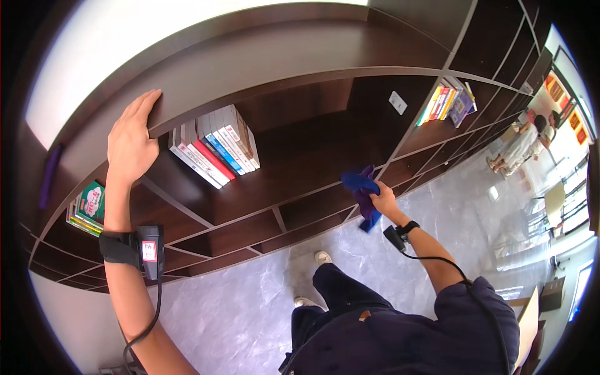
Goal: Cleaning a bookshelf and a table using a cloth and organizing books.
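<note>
A tall dark wood bookshelf (300,154) with square compartments stands before me. My left hand (133,133) lies flat with its palm on the edge of an upper shelf board and holds nothing. Just right of and below it, a row of leaning books (218,145) fills the left part of a compartment. My right hand (385,199) grips a crumpled blue and purple cloth (363,192) beside the front of the shelves, low on the right. A small white plate (398,103) sits on the compartment's inner wall.
More books (445,103) stand in a compartment to the right, and green-covered books (91,206) at lower left. A purple object (50,176) rests at the far left. Two people (525,140) are far off at right on the glossy tiled floor (234,309), near a chair (555,204).
</note>
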Demonstrator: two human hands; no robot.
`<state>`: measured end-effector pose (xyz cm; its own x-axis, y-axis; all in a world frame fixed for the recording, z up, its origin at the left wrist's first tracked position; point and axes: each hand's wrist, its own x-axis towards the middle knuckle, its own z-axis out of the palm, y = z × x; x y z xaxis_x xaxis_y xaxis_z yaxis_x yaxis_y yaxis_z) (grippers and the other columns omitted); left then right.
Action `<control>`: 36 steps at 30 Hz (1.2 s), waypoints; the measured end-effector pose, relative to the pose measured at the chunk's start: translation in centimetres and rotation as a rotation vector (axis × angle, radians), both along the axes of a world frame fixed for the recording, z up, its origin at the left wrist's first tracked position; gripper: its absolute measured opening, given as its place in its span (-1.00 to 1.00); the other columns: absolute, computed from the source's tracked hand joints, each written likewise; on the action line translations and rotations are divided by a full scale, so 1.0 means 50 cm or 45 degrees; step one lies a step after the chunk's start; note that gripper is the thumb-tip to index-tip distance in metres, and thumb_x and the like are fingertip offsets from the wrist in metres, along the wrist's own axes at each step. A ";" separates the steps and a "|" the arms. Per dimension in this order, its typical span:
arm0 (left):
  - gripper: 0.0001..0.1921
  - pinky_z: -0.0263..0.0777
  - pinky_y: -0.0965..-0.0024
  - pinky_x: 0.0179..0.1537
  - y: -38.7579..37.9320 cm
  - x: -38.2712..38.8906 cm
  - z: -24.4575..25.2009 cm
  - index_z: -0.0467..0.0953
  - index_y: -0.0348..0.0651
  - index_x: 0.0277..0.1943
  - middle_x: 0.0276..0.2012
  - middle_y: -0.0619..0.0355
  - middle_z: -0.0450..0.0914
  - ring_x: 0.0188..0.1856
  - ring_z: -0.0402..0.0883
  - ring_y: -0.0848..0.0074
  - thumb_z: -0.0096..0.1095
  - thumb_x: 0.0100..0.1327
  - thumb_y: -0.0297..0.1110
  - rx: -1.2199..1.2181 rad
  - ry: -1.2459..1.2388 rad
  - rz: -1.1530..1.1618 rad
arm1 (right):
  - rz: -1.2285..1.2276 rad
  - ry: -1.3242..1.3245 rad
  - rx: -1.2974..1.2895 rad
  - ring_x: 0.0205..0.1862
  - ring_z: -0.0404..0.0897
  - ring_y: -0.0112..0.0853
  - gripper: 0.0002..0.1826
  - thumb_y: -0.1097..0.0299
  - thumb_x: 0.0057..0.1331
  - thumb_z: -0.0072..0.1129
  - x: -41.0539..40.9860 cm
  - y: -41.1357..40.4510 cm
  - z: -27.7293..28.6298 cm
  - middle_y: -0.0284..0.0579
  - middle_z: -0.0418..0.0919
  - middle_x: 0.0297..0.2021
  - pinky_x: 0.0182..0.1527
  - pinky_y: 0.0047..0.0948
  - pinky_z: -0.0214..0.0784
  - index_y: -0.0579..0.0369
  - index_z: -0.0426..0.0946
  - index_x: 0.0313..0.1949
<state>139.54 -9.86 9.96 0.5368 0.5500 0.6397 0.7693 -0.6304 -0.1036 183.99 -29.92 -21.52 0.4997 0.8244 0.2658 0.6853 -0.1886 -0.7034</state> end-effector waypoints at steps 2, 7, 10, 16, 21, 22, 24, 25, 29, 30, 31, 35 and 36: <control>-0.36 0.24 0.25 0.15 0.001 0.003 0.002 0.35 -0.20 0.13 0.13 0.01 0.40 0.17 0.35 0.18 -0.07 -0.16 -0.70 0.021 0.048 -0.027 | 0.005 0.038 -0.042 -0.07 0.55 -0.12 -0.59 0.55 -0.03 0.06 0.036 -0.040 0.049 0.09 0.56 -0.20 0.02 -0.34 0.36 0.20 0.47 -0.10; -0.41 0.28 0.20 0.09 -0.015 0.021 0.007 0.33 -0.29 0.06 0.01 -0.01 0.43 0.08 0.38 0.12 0.00 -0.18 -0.67 -0.030 0.050 -0.008 | 0.240 -0.818 0.342 0.10 0.34 -0.01 -0.37 0.69 -0.19 0.06 0.081 -0.013 0.371 -0.01 0.42 0.03 0.17 -0.18 0.19 0.01 0.42 -0.01; -0.45 0.30 0.16 0.02 -0.029 0.079 0.014 0.30 -0.32 0.01 -0.10 -0.01 0.40 -0.01 0.39 0.06 0.08 -0.18 -0.62 -0.143 0.086 0.173 | -0.011 -1.489 0.463 0.08 0.29 -0.10 -0.37 0.63 -0.25 0.20 0.116 0.049 0.503 -0.22 0.35 0.10 0.07 -0.14 0.18 -0.08 0.46 -0.06; -0.51 0.32 0.12 -0.08 -0.002 0.090 0.007 0.26 -0.28 -0.06 -0.15 -0.02 0.36 -0.05 0.35 0.04 0.16 -0.16 -0.58 -0.043 0.037 0.185 | 0.027 -1.726 0.292 0.20 0.21 -0.10 -0.53 0.39 -0.04 0.08 0.222 0.126 0.349 -0.06 0.38 0.02 0.25 -0.05 0.04 0.05 0.49 -0.05; -0.53 0.33 0.14 -0.10 -0.015 0.078 0.011 0.28 -0.24 -0.06 -0.16 -0.02 0.37 -0.06 0.36 0.05 0.14 -0.14 -0.60 -0.063 -0.010 0.210 | 0.517 -1.824 -0.417 0.22 0.23 -0.11 -0.66 0.31 0.13 -0.05 0.198 0.126 0.041 -0.08 0.39 0.02 0.31 -0.14 -0.04 0.05 0.52 -0.11; -0.51 0.33 0.15 -0.10 -0.011 0.086 0.008 0.28 -0.25 -0.06 -0.16 -0.02 0.37 -0.06 0.37 0.05 0.14 -0.16 -0.61 -0.058 -0.005 0.186 | 0.509 -1.644 -0.394 0.17 0.27 -0.10 -0.68 0.36 0.07 0.04 0.180 0.128 0.038 -0.08 0.40 -0.02 0.25 -0.16 0.05 0.03 0.54 -0.13; -0.50 0.33 0.16 -0.10 -0.008 0.092 0.011 0.28 -0.26 -0.05 -0.15 -0.02 0.37 -0.06 0.37 0.05 0.14 -0.17 -0.61 -0.036 -0.003 0.210 | 0.447 -1.411 -0.383 0.13 0.29 -0.09 -0.65 0.40 0.01 0.08 0.181 0.185 0.065 -0.07 0.40 -0.03 0.20 -0.17 0.09 0.04 0.53 -0.13; -0.48 0.33 0.17 -0.10 -0.011 0.088 0.008 0.28 -0.26 -0.03 -0.14 -0.03 0.36 -0.06 0.37 0.04 0.14 -0.17 -0.61 -0.035 0.000 0.217 | 0.385 -1.171 -0.401 0.09 0.31 -0.08 -0.61 0.44 -0.04 0.13 0.166 0.209 0.095 -0.06 0.40 -0.04 0.16 -0.19 0.13 0.05 0.53 -0.13; -0.44 0.33 0.20 -0.08 -0.022 0.089 0.011 0.28 -0.28 0.00 -0.12 -0.04 0.36 -0.06 0.38 0.03 0.16 -0.18 -0.61 -0.001 -0.002 0.168 | -0.027 -1.255 0.197 0.09 0.30 -0.07 -0.64 0.44 0.07 0.00 0.185 0.405 0.255 -0.05 0.42 -0.02 0.12 -0.18 0.15 0.11 0.50 -0.09; -0.43 0.34 0.22 -0.08 -0.023 0.096 0.012 0.28 -0.28 0.02 -0.11 -0.04 0.36 -0.07 0.38 0.04 0.16 -0.19 -0.61 0.007 0.011 0.169 | -0.130 -1.018 0.352 0.19 0.23 -0.04 -0.62 0.42 0.14 -0.03 0.202 0.467 0.271 -0.03 0.39 0.05 0.20 -0.15 0.09 0.12 0.44 0.00; -0.43 0.34 0.22 -0.08 -0.025 0.098 0.012 0.28 -0.28 0.02 -0.11 -0.04 0.36 -0.07 0.38 0.04 0.16 -0.19 -0.61 0.015 0.018 0.175 | -0.167 -0.980 0.404 0.20 0.22 -0.03 -0.61 0.42 0.15 -0.04 0.226 0.507 0.279 -0.02 0.38 0.06 0.21 -0.16 0.08 0.13 0.43 0.01; -0.37 0.27 0.29 0.08 -0.034 0.107 0.024 0.27 -0.30 0.07 -0.07 -0.09 0.36 0.02 0.37 0.01 0.14 -0.22 -0.62 -0.182 -0.042 0.235 | -0.021 -1.105 0.133 0.23 0.18 -0.02 -0.59 0.41 0.18 -0.07 0.278 0.570 0.180 0.01 0.35 0.09 0.25 -0.16 0.04 0.13 0.39 0.05; -0.38 0.26 0.31 0.09 -0.033 0.109 0.026 0.28 -0.30 0.07 -0.06 -0.08 0.36 0.02 0.37 0.03 0.14 -0.21 -0.62 -0.194 -0.057 0.235 | 0.042 -1.138 0.025 0.24 0.17 -0.02 -0.59 0.41 0.19 -0.08 0.285 0.572 0.132 0.02 0.35 0.10 0.26 -0.16 0.03 0.13 0.38 0.06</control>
<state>145.01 -11.50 11.27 0.3916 0.7280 0.5628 0.8745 -0.4847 0.0185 198.24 -1.34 -14.95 0.0750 0.8261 0.5585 0.9839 -0.1524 0.0932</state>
